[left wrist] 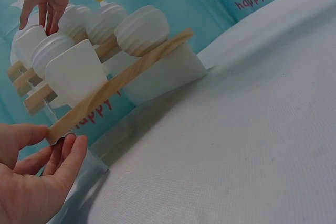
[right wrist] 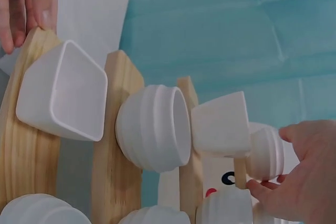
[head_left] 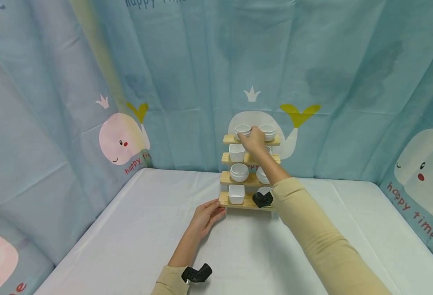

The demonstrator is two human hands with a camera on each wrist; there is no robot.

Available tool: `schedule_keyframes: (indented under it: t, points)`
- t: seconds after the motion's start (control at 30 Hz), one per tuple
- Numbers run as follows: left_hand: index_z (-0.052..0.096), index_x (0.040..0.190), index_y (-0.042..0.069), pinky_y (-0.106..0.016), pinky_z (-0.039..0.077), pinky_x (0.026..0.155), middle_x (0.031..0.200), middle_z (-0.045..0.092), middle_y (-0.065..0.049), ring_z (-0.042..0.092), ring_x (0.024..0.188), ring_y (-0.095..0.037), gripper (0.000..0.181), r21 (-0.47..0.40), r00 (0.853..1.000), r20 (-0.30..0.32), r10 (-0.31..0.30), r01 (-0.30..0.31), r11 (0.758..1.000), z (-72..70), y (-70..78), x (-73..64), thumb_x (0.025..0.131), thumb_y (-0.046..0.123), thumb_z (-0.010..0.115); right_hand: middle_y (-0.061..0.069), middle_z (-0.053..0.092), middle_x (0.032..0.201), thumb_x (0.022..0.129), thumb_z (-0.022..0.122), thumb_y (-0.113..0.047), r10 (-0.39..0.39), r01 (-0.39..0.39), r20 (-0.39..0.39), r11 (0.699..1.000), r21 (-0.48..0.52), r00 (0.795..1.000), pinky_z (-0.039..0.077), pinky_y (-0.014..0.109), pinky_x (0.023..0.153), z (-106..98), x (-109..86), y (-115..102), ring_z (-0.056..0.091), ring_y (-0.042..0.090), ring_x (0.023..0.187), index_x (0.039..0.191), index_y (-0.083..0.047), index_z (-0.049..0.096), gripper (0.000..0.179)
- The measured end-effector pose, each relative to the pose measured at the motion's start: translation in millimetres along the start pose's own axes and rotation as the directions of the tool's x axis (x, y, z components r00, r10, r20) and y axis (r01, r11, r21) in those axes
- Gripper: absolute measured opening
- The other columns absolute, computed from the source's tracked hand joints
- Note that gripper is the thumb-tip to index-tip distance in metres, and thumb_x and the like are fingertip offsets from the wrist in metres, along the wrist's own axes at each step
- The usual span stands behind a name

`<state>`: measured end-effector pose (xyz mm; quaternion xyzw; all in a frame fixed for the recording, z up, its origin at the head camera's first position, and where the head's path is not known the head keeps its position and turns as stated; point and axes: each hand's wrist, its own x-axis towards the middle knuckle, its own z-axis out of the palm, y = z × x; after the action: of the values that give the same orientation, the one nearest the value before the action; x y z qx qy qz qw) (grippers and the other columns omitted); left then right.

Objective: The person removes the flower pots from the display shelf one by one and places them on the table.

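Observation:
A stepped stand with several wooden shelves (head_left: 248,203) and pale side panels holds small white pots, some round and ribbed, some square. My left hand (head_left: 204,217) pinches the left end of the lowest shelf; in the left wrist view its thumb lies on top of the board (left wrist: 123,78) and its fingers beneath. Up at the top shelf, my right hand (head_left: 254,141) grips the left round white pot (head_left: 242,128), thumb and fingers on opposite sides in the right wrist view, where the pot (right wrist: 266,153) sits at the shelf. My right forearm hides part of the right column.
Beside the gripped pot stands another round pot (head_left: 267,131) on the top shelf. A square pot (head_left: 236,194) occupies the lowest shelf's left side. White cloth (head_left: 128,241) covers the table, and a blue printed curtain (head_left: 187,82) hangs close behind the stand.

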<state>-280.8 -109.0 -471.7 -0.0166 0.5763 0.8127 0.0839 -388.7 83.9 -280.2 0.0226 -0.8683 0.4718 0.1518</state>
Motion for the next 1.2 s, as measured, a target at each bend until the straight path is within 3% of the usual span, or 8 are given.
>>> schedule_keyframes:
  t: [0.6, 1.2]
  points:
    - [0.042, 0.149, -0.020, -0.028, 0.061, 0.099, 0.115, 0.064, -0.014, 0.066, 0.105, -0.017, 0.047, 0.016, 1.000, 0.015, 0.017, -0.017, 1.000, 2.9, 1.9, -1.5, 0.112, 0.007, 0.052, 0.036, 0.058, 0.139, 0.105, 0.066, -0.021, 0.023, -0.026, -0.043, 0.998, -0.059, 0.999, 0.047, 0.050, 0.117, 7.8, 15.4, 1.0, 0.053, 0.047, 0.135, 0.140, 0.017, 0.049, 0.055]
    - [0.044, 0.148, -0.019, -0.028, 0.062, 0.097, 0.112, 0.065, -0.013, 0.066, 0.101, -0.015, 0.045, 0.018, 1.000, -0.002, 0.002, -0.002, 1.000, 3.6, 0.7, -1.8, 0.111, 0.006, 0.053, 0.032, 0.055, 0.145, 0.103, 0.069, -0.020, 0.020, -0.020, -0.053, 1.000, 0.000, 0.998, 0.043, 0.047, 0.122, 12.9, 20.3, 6.8, 0.049, 0.044, 0.141, 0.146, 0.014, 0.045, 0.060]
